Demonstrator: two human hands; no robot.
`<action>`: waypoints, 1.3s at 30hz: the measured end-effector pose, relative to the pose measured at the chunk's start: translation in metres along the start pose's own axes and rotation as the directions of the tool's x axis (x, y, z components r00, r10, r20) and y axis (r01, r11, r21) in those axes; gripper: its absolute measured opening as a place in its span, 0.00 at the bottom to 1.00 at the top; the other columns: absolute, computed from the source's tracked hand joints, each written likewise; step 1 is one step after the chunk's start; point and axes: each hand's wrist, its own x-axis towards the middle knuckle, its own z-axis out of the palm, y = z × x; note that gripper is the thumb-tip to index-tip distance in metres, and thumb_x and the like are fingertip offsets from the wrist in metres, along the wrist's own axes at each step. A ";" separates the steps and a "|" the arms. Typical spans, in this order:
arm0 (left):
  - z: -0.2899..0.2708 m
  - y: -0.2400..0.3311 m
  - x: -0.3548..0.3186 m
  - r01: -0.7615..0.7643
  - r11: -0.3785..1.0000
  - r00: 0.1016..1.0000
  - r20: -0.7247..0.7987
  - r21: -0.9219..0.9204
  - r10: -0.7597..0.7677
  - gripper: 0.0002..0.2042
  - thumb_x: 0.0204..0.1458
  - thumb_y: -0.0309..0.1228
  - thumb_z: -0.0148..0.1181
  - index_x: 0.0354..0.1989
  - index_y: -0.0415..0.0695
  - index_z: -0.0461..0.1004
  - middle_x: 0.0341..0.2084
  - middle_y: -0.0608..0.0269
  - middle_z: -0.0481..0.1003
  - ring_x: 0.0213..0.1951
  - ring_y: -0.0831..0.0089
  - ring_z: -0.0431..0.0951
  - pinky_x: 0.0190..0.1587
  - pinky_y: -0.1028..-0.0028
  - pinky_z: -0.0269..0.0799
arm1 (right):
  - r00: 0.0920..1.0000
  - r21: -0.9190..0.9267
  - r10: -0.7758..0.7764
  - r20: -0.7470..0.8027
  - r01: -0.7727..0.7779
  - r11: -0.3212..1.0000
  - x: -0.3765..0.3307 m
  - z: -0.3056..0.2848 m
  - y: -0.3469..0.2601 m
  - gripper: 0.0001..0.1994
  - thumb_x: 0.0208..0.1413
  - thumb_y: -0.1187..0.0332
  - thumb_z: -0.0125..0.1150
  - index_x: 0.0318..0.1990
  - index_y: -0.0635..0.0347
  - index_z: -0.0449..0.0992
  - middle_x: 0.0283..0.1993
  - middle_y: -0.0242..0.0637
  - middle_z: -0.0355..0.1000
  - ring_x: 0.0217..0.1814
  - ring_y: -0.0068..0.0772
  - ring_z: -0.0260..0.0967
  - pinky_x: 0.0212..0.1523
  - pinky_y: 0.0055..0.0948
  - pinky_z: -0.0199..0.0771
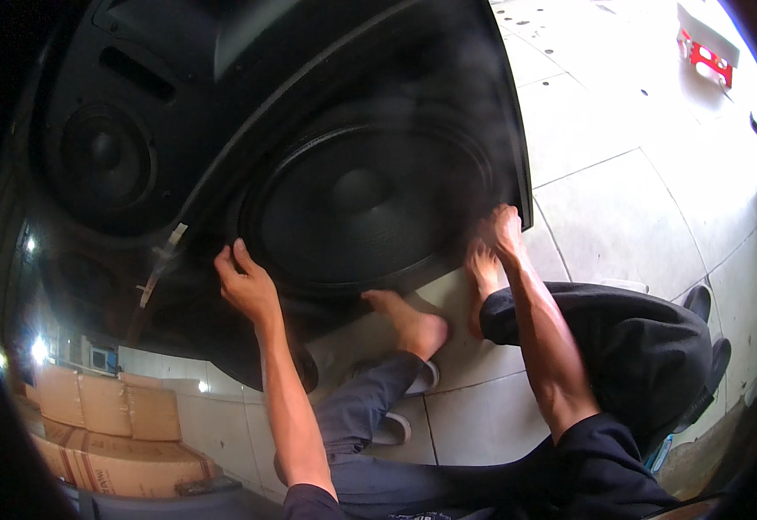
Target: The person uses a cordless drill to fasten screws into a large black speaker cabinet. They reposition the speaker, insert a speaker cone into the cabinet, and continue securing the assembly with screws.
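A large black loudspeaker cabinet (223, 113) leans toward me on the tiled floor, its big round woofer cone (361, 204) facing me. My left hand (244, 282) grips the cabinet's lower left rim beside the woofer, fingers curled over the edge. My right hand (504, 232) presses against the cabinet's right lower corner, fingers on its edge. My bare feet (413, 325) rest on the floor just under the cabinet's front edge. A second, smaller speaker cone (106, 160) shows in another black cabinet at the upper left.
Brown cardboard boxes (106, 433) are stacked at the lower left. Pale floor tiles (621, 208) spread out to the right. A white and red object (706, 48) lies far at the upper right. Sandals (396, 416) lie under my legs.
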 end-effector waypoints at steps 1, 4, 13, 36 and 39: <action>0.001 0.003 0.000 0.000 1.000 1.000 0.002 -0.015 0.000 0.15 0.57 0.36 0.53 0.39 0.33 0.71 0.33 0.43 0.77 0.38 0.51 0.78 0.39 0.65 0.74 | 0.999 0.022 0.027 0.020 -0.028 0.999 0.000 -0.001 0.003 0.15 0.42 0.66 0.59 0.34 0.71 0.75 0.36 0.59 0.72 0.42 0.57 0.72 0.41 0.43 0.73; -0.004 0.004 -0.003 0.029 0.999 0.999 0.028 -0.030 -0.029 0.15 0.57 0.35 0.52 0.42 0.32 0.71 0.37 0.42 0.76 0.42 0.51 0.77 0.44 0.64 0.72 | 0.994 0.031 0.081 0.072 -0.083 0.996 -0.015 -0.002 -0.006 0.16 0.41 0.64 0.63 0.36 0.66 0.75 0.38 0.55 0.73 0.45 0.53 0.71 0.44 0.43 0.73; -0.019 0.012 -0.019 -0.001 1.000 0.988 0.155 -0.009 0.003 0.22 0.54 0.34 0.54 0.55 0.37 0.64 0.55 0.42 0.64 0.56 0.49 0.65 0.58 0.60 0.61 | 0.754 -0.113 -0.138 0.642 0.271 0.956 -0.066 -0.060 -0.084 0.20 0.47 0.54 0.60 0.38 0.63 0.79 0.34 0.48 0.76 0.38 0.44 0.75 0.41 0.34 0.75; -0.078 0.080 -0.069 0.430 0.809 0.660 0.751 -0.400 0.020 0.12 0.48 0.29 0.57 0.40 0.38 0.76 0.40 0.47 0.76 0.38 0.57 0.79 0.38 0.69 0.74 | -0.230 0.975 -0.969 0.095 0.219 0.044 -0.338 -0.249 -0.230 0.13 0.52 0.63 0.55 0.31 0.69 0.74 0.22 0.48 0.69 0.20 0.43 0.68 0.20 0.33 0.66; -0.072 0.078 -0.113 0.230 0.878 0.486 0.831 -0.421 0.271 0.14 0.49 0.34 0.58 0.43 0.40 0.76 0.32 0.49 0.78 0.37 0.63 0.79 0.43 0.70 0.71 | -0.175 0.971 -0.982 0.065 0.239 0.021 -0.351 -0.261 -0.210 0.13 0.51 0.64 0.55 0.30 0.68 0.74 0.22 0.48 0.69 0.19 0.44 0.68 0.20 0.33 0.66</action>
